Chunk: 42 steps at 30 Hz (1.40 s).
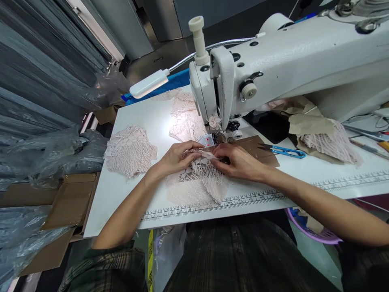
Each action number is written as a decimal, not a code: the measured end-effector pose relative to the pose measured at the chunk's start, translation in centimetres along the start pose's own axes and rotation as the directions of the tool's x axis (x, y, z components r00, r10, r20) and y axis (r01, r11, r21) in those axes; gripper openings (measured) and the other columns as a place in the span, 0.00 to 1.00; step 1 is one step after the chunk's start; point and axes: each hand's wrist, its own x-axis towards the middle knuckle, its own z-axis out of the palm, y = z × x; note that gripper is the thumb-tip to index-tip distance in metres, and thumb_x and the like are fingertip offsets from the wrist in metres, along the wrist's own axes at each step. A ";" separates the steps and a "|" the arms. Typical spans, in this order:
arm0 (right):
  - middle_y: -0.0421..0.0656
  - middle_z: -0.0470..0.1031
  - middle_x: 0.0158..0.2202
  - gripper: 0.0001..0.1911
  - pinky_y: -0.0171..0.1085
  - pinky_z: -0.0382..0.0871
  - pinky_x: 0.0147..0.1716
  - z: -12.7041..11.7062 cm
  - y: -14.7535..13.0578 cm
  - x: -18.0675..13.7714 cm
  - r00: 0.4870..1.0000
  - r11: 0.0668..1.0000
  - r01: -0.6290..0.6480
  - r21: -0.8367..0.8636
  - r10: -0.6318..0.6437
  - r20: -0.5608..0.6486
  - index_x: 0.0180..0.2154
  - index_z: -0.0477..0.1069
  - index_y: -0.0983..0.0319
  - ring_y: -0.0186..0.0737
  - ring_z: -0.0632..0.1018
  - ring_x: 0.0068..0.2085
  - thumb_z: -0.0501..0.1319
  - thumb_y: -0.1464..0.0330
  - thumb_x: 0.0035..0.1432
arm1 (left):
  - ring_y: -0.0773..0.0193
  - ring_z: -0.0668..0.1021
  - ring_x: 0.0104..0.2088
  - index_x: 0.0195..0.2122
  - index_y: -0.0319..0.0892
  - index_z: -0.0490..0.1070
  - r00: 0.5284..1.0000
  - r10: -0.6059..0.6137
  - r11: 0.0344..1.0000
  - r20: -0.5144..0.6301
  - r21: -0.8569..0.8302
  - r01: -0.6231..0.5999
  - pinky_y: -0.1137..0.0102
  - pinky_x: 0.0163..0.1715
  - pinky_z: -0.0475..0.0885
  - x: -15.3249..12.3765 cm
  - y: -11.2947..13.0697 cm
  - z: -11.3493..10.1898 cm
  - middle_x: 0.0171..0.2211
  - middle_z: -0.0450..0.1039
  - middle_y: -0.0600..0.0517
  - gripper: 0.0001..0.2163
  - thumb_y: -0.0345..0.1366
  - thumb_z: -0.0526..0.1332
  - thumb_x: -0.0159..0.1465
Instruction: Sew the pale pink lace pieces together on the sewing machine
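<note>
At the sewing table [121, 194], both my hands meet on a piece of pale pink lace [197, 180] just in front of the machine [288, 61]. My left hand [179, 156] has its fingers curled in, pinching the lace's top edge. My right hand [238, 162] comes in from the other side, and its fingers are closed on the same edge. The fingertips of the two hands almost touch.

The lace lies flat on the white table between my forearms. Its near end fans out toward the printed ruler [258, 198] along the table's front edge, and its far end sits just short of the needle area, which the machine's head partly hides.

A stack of like pieces [130, 150] rests to the left, well apart from my left hand. More lace [185, 121] lies behind the machine's head under the lamp [148, 84]. A brown card [261, 146] lies under and beyond my right hand. Blue snips [285, 152] lie at the card's right edge, near my right hand but untouched. Further right, crumpled paper [306, 121] covers another pink lace piece [334, 144]. A purple basket [319, 234] shows below the table's edge, by my right forearm.
</note>
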 end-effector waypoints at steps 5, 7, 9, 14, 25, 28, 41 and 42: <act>0.37 0.66 0.24 0.09 0.35 0.56 0.25 -0.7 -0.6 -0.1 0.992 0.975 -0.121 0.189 0.114 0.043 0.31 0.68 0.62 0.32 0.65 0.24 0.56 0.66 0.63 | 0.73 0.68 0.17 0.39 0.38 0.74 0.940 -0.331 0.905 0.085 -0.253 0.342 0.76 0.16 0.65 -0.7 0.1 -0.9 0.22 0.68 0.55 0.12 0.43 0.60 0.66; 0.36 0.65 0.23 0.09 0.33 0.56 0.23 -0.6 -1.1 0.1 0.981 0.919 -0.195 0.343 0.176 0.086 0.32 0.68 0.63 0.30 0.64 0.23 0.56 0.66 0.64 | 0.74 0.66 0.17 0.39 0.38 0.73 0.906 -0.389 0.863 0.168 -0.279 0.422 0.76 0.16 0.63 -0.2 0.6 -1.9 0.21 0.64 0.57 0.13 0.44 0.59 0.67; 0.36 0.66 0.23 0.09 0.30 0.59 0.21 -0.2 -1.6 0.4 0.945 0.778 -0.328 0.535 0.266 0.193 0.32 0.66 0.63 0.29 0.65 0.22 0.55 0.67 0.66 | 0.74 0.63 0.17 0.36 0.38 0.73 0.893 -0.399 0.875 0.209 -0.206 0.439 0.77 0.16 0.60 1.0 1.2 -2.9 0.19 0.60 0.58 0.14 0.45 0.58 0.67; 0.42 0.75 0.27 0.09 0.26 0.67 0.19 0.8 -2.9 0.5 0.746 0.374 -0.664 0.648 0.395 0.536 0.34 0.66 0.65 0.27 0.73 0.21 0.53 0.69 0.68 | 0.72 0.63 0.19 0.29 0.39 0.74 0.865 -0.388 0.918 0.319 0.221 0.330 0.74 0.21 0.57 5.1 1.7 -2.9 0.18 0.62 0.57 0.17 0.49 0.61 0.64; 0.46 0.77 0.34 0.14 0.35 0.62 0.27 -3.0 1.1 -1.3 0.993 0.966 -0.080 -0.245 0.098 0.060 0.42 0.75 0.62 0.39 0.75 0.31 0.53 0.65 0.65 | 0.60 0.76 0.38 0.42 0.39 0.70 0.911 0.349 0.821 0.218 0.398 -0.410 0.66 0.34 0.73 -2.5 1.8 0.5 0.39 0.74 0.46 0.16 0.49 0.60 0.65; 0.51 0.73 0.46 0.19 0.36 0.59 0.27 -1.7 2.2 0.4 0.989 0.881 0.145 -0.451 -0.128 0.068 0.55 0.70 0.58 0.44 0.74 0.38 0.52 0.67 0.65 | 0.63 0.75 0.32 0.38 0.38 0.69 0.886 0.407 0.722 0.222 0.516 -0.461 0.67 0.32 0.73 -3.5 2.7 2.1 0.34 0.75 0.48 0.03 0.31 0.57 0.68; 0.51 0.70 0.47 0.22 0.44 0.71 0.43 -0.7 4.1 -0.4 0.982 0.931 0.177 -0.319 -0.191 -0.012 0.57 0.70 0.59 0.45 0.72 0.44 0.52 0.71 0.64 | 0.66 0.76 0.31 0.37 0.41 0.72 0.905 0.422 0.791 0.053 0.467 -0.396 0.66 0.34 0.70 -2.9 1.9 3.4 0.34 0.77 0.51 0.01 0.32 0.62 0.65; 0.50 0.70 0.47 0.22 0.44 0.71 0.44 -0.8 4.2 -0.5 0.978 0.939 0.195 -0.284 -0.206 -0.012 0.57 0.70 0.58 0.44 0.72 0.44 0.52 0.71 0.64 | 0.66 0.76 0.31 0.36 0.41 0.72 0.904 0.425 0.791 0.041 0.470 -0.393 0.66 0.34 0.70 -2.9 1.9 3.4 0.35 0.78 0.51 0.01 0.33 0.62 0.65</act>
